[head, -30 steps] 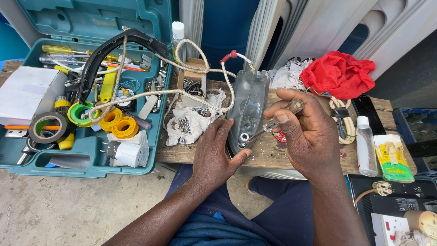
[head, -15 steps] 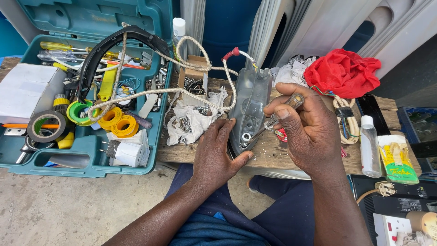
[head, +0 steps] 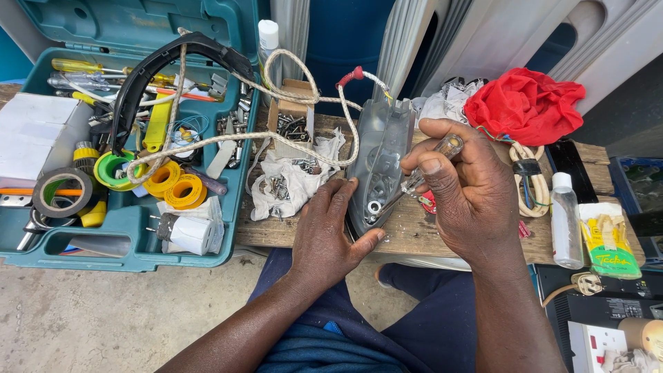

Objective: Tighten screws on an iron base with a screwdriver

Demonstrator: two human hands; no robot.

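Hands at work at the table's front edge: the left hand (head: 330,238) braces a grey iron housing (head: 381,162) while the right hand (head: 469,190) pinches a clear-handled screwdriver (head: 421,176) into it. A slipped tip could jab the bracing thumb. A yellow-green packet (head: 608,238) lies at the table's right end, beside a clear bottle (head: 566,221).

Person seen from above: both forearms bare, no sleeves visible to the frame edge. Left hand (head: 330,231) and right hand (head: 469,190) bare, without gloves, rings or watch. Dark navy-blue cloth trousers (head: 421,311) cover the lap and legs.
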